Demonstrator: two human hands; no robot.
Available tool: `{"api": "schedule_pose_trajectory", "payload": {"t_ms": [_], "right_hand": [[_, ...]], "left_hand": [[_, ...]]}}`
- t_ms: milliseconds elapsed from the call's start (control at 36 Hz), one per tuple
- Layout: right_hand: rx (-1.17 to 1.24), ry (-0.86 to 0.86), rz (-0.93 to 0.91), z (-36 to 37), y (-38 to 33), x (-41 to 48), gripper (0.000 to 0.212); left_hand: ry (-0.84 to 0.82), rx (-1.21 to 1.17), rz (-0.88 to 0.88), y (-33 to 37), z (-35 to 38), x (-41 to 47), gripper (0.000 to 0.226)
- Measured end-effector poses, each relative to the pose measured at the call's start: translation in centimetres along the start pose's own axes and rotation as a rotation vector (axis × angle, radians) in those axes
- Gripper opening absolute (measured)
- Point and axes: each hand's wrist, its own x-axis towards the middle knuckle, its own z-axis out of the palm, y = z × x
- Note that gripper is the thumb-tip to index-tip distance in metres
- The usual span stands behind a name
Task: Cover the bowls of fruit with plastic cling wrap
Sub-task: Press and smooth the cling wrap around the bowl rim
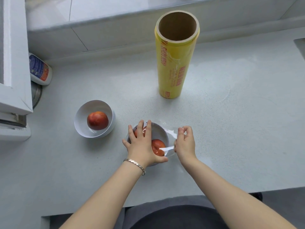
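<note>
Left hand (142, 142) lies flat over the near bowl (162, 131), fingers straight and spread, pressing the wrap (170, 132) down; its thumb runs along the bowl's near rim. Right hand (184, 142) sits just beside the bowl's right wall, thumb and fingertips pinched on a gathered edge of the wrap, the other fingers curled. Fruit (158, 147) shows through the film between the two hands. Both forearms reach in over the front edge of the surface (231, 129), which runs not far below the bowl; a bracelet (134, 162) circles the left wrist. Left of the left hand, near but apart, stands the far bowl (82, 113) with a second fruit (97, 120) in it. The roll (176, 60) stands upright well behind the hands, close to the raised back ledge (115, 30). Pale surface stretches wide to the right of the right hand. At the far left a bottle (40, 69) leans by a white frame (14, 63).
</note>
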Motion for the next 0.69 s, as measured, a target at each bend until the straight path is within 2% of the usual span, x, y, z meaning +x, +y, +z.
{"api": "schedule_pose_trajectory", "payload": {"t_ms": [83,222,306,389,444,500,583,694], "right_hand": [[-0.076,0.014,0.03,0.5,0.6,0.7,0.025],[-0.166,-0.085,0.108,0.9,0.4,1.4,0.023],[-0.232,-0.095,0.143,0.3,0.2,1.4,0.029],[-0.279,-0.175,0.183,-0.6,0.2,0.6,0.05],[-0.222,-0.287,0.201,-1.0,0.1,-0.2,0.055],[-0.11,-0.385,0.228,-1.2,-0.2,-0.9,0.043],[0.037,-0.469,0.236,-1.4,-0.1,-1.3,0.02],[0.132,-0.485,0.251,-2.3,-0.1,-1.9,0.033]], "left_hand": [[-0.006,0.0,-0.003,0.0,-0.1,0.0,0.134],[-0.02,-0.041,0.011,-0.1,-0.2,-0.1,0.131],[0.058,-0.256,0.022,-1.4,-0.2,0.0,0.119],[0.144,-0.611,-0.103,-2.5,-0.5,0.0,0.093],[0.117,-0.741,-0.232,-2.8,-0.8,0.1,0.075],[0.075,-0.805,-0.32,-3.0,-1.0,0.3,0.062],[0.076,-0.894,-0.358,-3.0,-1.0,0.5,0.054],[0.131,-1.003,-0.358,-2.7,-0.6,-0.3,0.042]]}}
